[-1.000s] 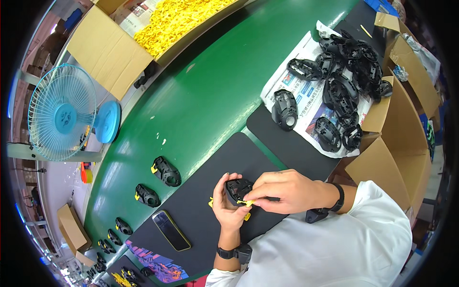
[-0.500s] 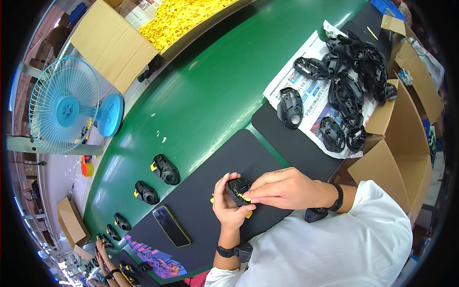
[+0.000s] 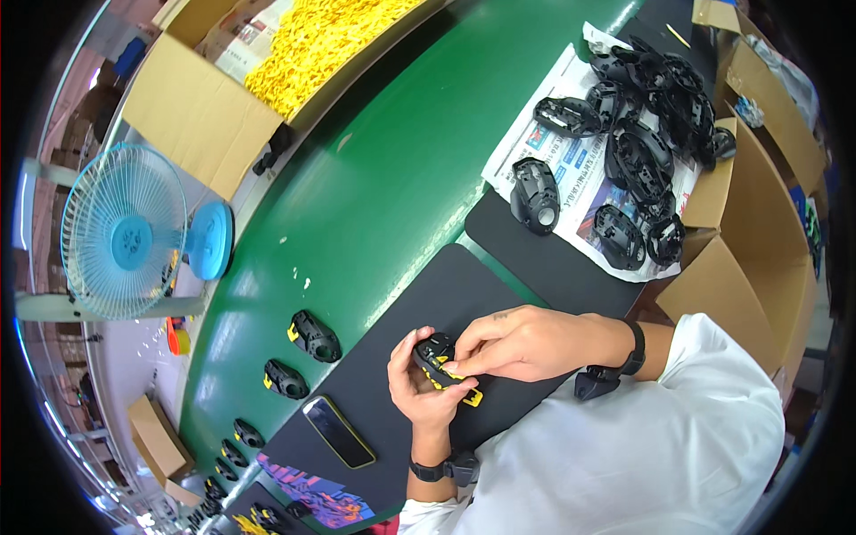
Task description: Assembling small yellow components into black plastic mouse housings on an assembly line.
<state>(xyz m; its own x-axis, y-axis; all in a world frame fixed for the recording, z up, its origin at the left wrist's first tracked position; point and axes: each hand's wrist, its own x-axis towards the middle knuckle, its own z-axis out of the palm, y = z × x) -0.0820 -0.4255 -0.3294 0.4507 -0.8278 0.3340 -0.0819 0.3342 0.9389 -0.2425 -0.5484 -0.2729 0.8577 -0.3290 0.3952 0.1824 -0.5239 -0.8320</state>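
A black plastic mouse shell [image 3: 432,346] is gripped in my left hand [image 3: 417,392], its fingers curled round the far side and the thumb along the near edge. Over it leans my right hand [image 3: 517,346], thumb and index finger pinched at a small yellow plastic part [image 3: 449,366] on the shell's edge. The fingertips partly cover that part. Just below my left thumb, another yellow piece [image 3: 473,398] shows against the black mat [image 3: 392,357].
A phone [image 3: 339,432] lies on the mat's left side. Beyond it, black shells with yellow parts [image 3: 314,336] line the green table [image 3: 374,169]. Black shells [image 3: 637,160] pile on newspaper at right, beside an open carton [image 3: 758,267]. A box holds yellow parts [image 3: 330,53]; a blue fan [image 3: 132,242] stands left.
The shell has tilted in my left hand, and more yellow shows along its edge. My right fingers stay pinched there. The view has shifted, and another person's hands at lower left have left it.
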